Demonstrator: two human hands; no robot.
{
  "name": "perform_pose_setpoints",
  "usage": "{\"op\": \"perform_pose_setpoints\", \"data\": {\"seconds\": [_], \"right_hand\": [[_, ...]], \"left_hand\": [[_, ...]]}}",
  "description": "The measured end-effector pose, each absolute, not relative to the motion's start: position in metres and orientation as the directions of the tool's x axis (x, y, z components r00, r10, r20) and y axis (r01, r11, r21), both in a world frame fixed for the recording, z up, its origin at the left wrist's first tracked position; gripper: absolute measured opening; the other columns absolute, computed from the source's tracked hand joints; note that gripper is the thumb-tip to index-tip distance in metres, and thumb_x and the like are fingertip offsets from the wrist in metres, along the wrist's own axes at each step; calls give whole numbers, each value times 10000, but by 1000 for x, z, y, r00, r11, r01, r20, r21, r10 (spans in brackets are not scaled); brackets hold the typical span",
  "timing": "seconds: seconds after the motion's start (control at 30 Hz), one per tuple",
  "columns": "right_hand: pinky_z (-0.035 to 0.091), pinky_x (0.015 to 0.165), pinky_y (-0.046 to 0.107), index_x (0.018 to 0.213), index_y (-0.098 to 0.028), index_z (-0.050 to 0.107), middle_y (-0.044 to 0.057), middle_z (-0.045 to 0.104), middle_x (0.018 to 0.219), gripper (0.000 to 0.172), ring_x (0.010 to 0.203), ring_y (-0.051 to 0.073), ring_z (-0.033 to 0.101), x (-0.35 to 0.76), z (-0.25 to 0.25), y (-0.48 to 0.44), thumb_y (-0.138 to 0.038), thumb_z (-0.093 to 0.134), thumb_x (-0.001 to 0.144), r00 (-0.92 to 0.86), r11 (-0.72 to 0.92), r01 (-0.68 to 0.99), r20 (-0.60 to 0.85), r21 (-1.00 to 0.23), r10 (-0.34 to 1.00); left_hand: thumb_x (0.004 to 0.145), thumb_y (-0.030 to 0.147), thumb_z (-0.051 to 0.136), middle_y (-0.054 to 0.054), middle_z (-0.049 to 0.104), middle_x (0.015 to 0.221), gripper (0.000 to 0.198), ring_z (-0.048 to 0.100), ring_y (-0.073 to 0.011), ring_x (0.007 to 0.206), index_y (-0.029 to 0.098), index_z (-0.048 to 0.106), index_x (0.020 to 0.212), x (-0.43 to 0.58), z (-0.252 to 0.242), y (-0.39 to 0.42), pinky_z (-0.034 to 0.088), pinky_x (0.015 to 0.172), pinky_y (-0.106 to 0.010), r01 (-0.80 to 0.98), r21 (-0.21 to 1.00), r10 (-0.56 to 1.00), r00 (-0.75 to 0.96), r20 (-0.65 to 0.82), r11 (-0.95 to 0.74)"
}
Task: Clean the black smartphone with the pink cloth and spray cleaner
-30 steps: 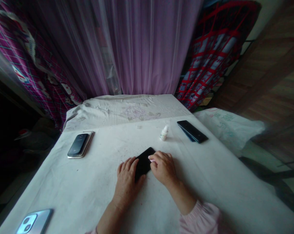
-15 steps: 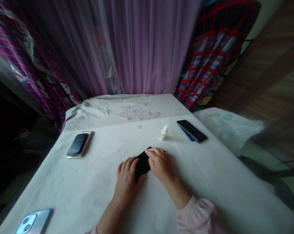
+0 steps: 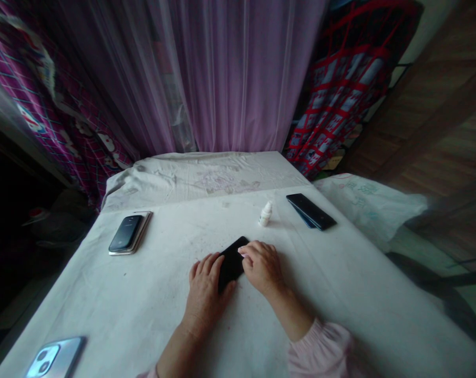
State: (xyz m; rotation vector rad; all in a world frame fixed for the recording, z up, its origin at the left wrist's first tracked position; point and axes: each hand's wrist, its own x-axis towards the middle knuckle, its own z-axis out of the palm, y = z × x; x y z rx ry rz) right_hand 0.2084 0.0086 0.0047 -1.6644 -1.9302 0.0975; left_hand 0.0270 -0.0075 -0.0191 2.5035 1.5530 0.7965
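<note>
- I have a slim black smartphone [image 3: 232, 264] lying at an angle on the cloth in front of me, between my two hands, its long sides running diagonally; its screen or back is too dark to tell which faces up.
- My left hand [image 3: 206, 286] is low and nearly flat, half open, its fingers against the phone's left edge and its palm beside the lower end. It appears to have the phone braced, not lifted.
- My right hand [image 3: 262, 269] is curled over the phone's right edge, partly closed, with pale fingertips [image 3: 244, 253] pressing on the black surface.
- A pale pink sleeve [image 3: 320, 350] covers my right forearm.
- A white cloth [image 3: 104, 315] covers the table, faintly speckled with reddish marks.
- Ahead of the phone stands a small white dropper bottle [image 3: 265, 214], upright and well clear of my hands.
- To its right lies a black smartphone on a blue one, the stacked phones [image 3: 311, 211] sitting near the table's far right edge.
- Far left, a dark phone in a tan flip case [image 3: 126, 234] lies open-side up.
- At the near left corner sits a silver phone with a dual-lens camera [image 3: 54, 350].
- Beyond the table hangs a sheer purple curtain [image 3: 230, 79].
</note>
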Motion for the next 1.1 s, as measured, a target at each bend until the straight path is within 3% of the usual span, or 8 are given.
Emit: {"op": "perform_pose_setpoints", "data": {"seconds": [0.3, 0.87, 1.1], "right_hand": [[384, 866, 333, 1041, -255, 707, 32, 708, 1087, 358, 993, 198, 586, 205, 1, 20, -38, 486, 861, -64, 221, 880, 355, -421, 933], [355, 770, 309, 839, -212, 667, 35, 675, 870, 250, 850, 182, 601, 206, 11, 9, -41, 513, 743, -47, 170, 902, 300, -396, 953], [369, 826, 325, 945, -233, 687, 38, 696, 982, 330, 939, 196, 587, 204, 7, 11, -15, 499, 785, -67, 210, 895, 349, -392, 935]], "left_hand": [[831, 327, 634, -151, 610, 1295, 497, 544, -318, 1210, 171, 530, 1291, 27, -20, -7, 376, 1022, -525, 811, 326, 851, 357, 384, -487], [828, 316, 629, -134, 625, 1279, 482, 562, -322, 1185, 207, 537, 1289, 29, -14, -10, 323, 1044, -561, 841, 304, 868, 328, 372, -448], [836, 330, 631, -150, 621, 1289, 489, 556, -333, 1193, 178, 531, 1290, 28, -15, -9, 329, 1032, -572, 837, 300, 868, 347, 356, -458]]}}
